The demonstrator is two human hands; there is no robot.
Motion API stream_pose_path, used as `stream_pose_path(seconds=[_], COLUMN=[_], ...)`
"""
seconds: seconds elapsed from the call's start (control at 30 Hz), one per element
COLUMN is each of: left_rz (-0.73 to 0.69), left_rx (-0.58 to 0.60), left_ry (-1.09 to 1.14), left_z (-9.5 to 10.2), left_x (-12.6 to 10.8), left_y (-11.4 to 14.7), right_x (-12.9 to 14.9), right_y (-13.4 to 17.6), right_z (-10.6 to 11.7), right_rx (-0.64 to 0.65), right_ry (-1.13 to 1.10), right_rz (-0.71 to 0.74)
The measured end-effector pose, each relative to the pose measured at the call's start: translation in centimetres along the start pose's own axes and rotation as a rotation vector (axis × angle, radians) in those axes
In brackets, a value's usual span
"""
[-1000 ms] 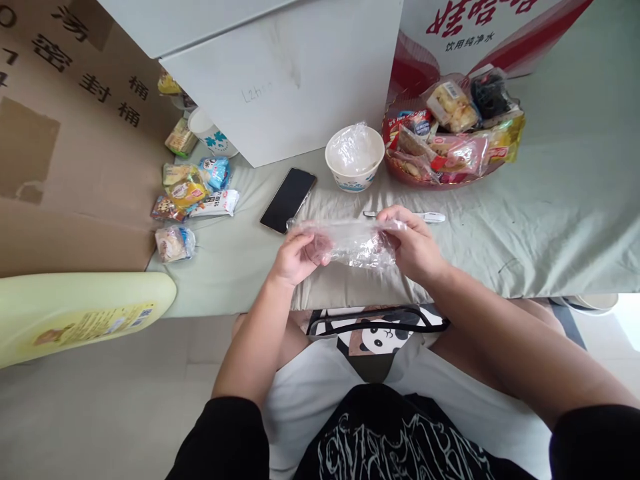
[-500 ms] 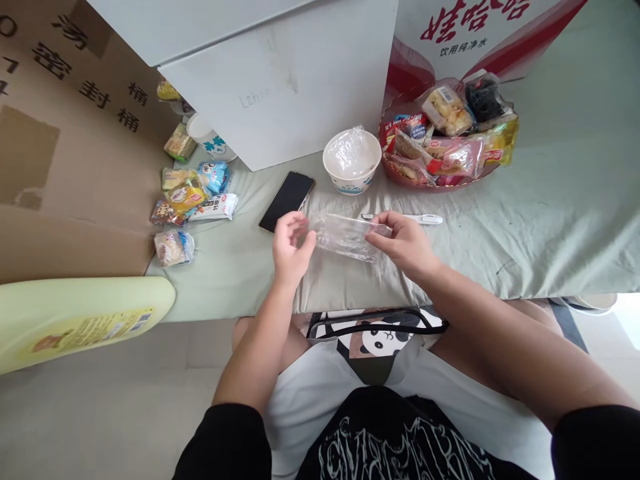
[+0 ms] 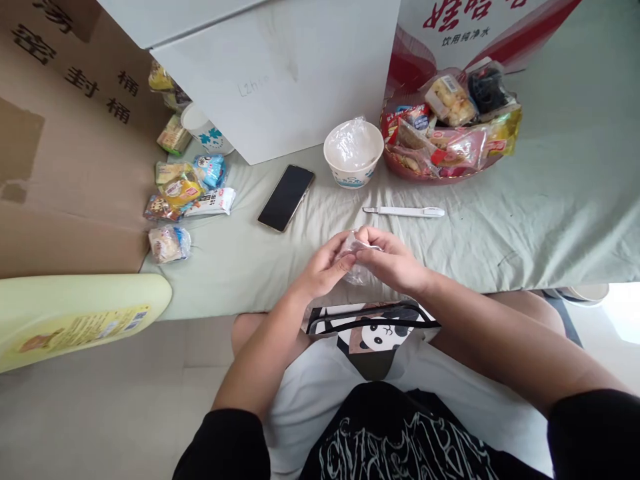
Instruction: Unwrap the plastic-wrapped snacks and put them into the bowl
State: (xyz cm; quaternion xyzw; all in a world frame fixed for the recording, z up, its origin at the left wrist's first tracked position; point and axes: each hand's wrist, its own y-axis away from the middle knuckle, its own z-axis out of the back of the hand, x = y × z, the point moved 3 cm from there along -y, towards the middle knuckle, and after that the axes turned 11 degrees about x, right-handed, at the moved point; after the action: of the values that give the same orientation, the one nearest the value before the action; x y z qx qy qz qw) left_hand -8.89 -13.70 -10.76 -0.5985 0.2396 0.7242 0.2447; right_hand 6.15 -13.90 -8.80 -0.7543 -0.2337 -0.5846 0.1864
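Note:
A clear plastic bag (image 3: pixel 358 273) is bunched up between my two hands, near the front edge of the cloth-covered table. My left hand (image 3: pixel 327 265) pinches it from the left, and my right hand (image 3: pixel 391 261) grips it from the right, with fingertips close together. Part of the bag hangs below my fingers; the rest is hidden by them. Just beyond my hands lies a white utility knife (image 3: pixel 404 212). Behind it stands a paper bowl (image 3: pixel 353 175) with crumpled clear wrap (image 3: pixel 353 143) inside.
A phone (image 3: pixel 286 198) lies left of the bowl. The red basket (image 3: pixel 425 175) holds several wrapped snacks. More packaged snacks (image 3: pixel 183 190) and a paper cup (image 3: pixel 207 130) sit by the brown carton (image 3: pixel 75 187). A white box (image 3: pixel 280 80) rises behind, and a yellow-green bottle (image 3: pixel 85 320) juts in at left.
The bag was stretched flat between my separated hands and is now gathered into a bunch. My left hand has moved right and down, meeting my right hand. The knife is fully uncovered.

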Motion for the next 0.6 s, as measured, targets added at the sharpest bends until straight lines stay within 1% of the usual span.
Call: stream_pose_path(seconds=[0.03, 0.1, 0.17, 0.2, 0.23, 0.27, 0.33, 0.4, 0.47, 0.53, 0.6], left_rz=[0.0, -0.023, -0.054, -0.068, -0.079, -0.092, -0.122, -0.164, -0.216, -0.263, -0.235], left_rx=[-0.042, -0.193, -0.424, -0.546, -0.646, -0.72, -0.818, -0.895, -0.929, -0.867, -0.759], left_ry=[-0.043, -0.229, -0.496, -0.622, -0.714, -0.775, -0.823, -0.823, -0.846, -0.976, -1.092], left_z=[0.4, 1.6, 2.9, 3.6, 4.1, 4.6, 5.4, 6.0, 6.5, 7.0, 7.6], left_x=[0.1, 0.1, 0.0, 0.0, 0.0, 0.0, -0.3, -1.4, -3.6, -6.3, -8.7], left_y=[0.1, 0.4, 1.1, 1.6, 1.9, 2.2, 2.2, 1.2, -1.0, -4.6, -9.0], right_x=[0.0, 0.2, 0.3, 0.4, 0.5, 0.6, 1.0, 1.5, 1.9, 2.2, 2.4], right_y=[-0.1, 0.0, 0.1, 0.1, 0.1, 0.1, -0.1, -0.3, -0.4, -0.4, -0.4], right_z=[0.1, 0.6, 1.4, 1.9, 2.3, 2.6, 3.1, 3.3, 3.5, 3.7, 4.0], right_rx=[0.023, 0.009, -0.061, -0.092, -0.11, -0.116, -0.122, -0.133, -0.137, -0.138, -0.147], right_ry=[0.021, 0.204, 0.432, 0.508, 0.546, 0.554, 0.528, 0.506, 0.497, 0.493, 0.487], right_rz=[-0.009, -0.043, -0.116, -0.156, -0.189, -0.205, -0.185, -0.149, -0.136, -0.128, -0.112])
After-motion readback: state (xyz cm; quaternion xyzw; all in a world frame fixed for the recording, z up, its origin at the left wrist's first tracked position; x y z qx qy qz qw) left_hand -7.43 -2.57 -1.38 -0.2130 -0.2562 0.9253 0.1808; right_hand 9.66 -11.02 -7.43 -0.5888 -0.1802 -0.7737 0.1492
